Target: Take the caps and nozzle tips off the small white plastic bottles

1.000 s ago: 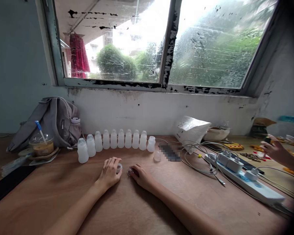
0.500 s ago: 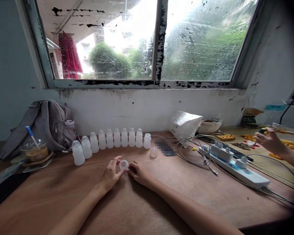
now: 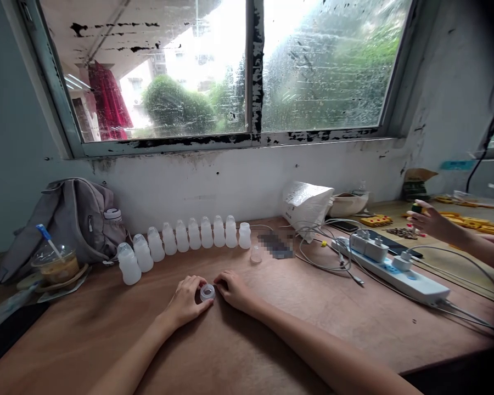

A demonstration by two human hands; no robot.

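Observation:
My left hand [image 3: 187,299] has its thumb and fingers closed around a translucent white bottle collar ring [image 3: 207,292] low over the table. Just right of the ring, my right hand [image 3: 233,288] rests with curled fingers. Whether anything is inside those fingers is hidden. Behind both hands, several frosted white baby bottles [image 3: 156,245] stand upright in a curved row, most with clear domed caps. The rightmost bottle [image 3: 245,236] has no dome on it. In front of it, a clear pinkish cap [image 3: 256,254] rests on the table.
A power strip [image 3: 395,274] with chargers and loose cables [image 3: 325,263] lies right, near a white pouch [image 3: 307,206]. A blurred dark object [image 3: 276,243] lies behind. Left are an iced drink cup [image 3: 57,263] and backpack [image 3: 74,214]. Another person's hand [image 3: 432,222] works far right.
My right fingers have drawn slightly away from the ring, which has lowered toward the table in my left hand. The view has shifted a little. The other person's hand has moved left.

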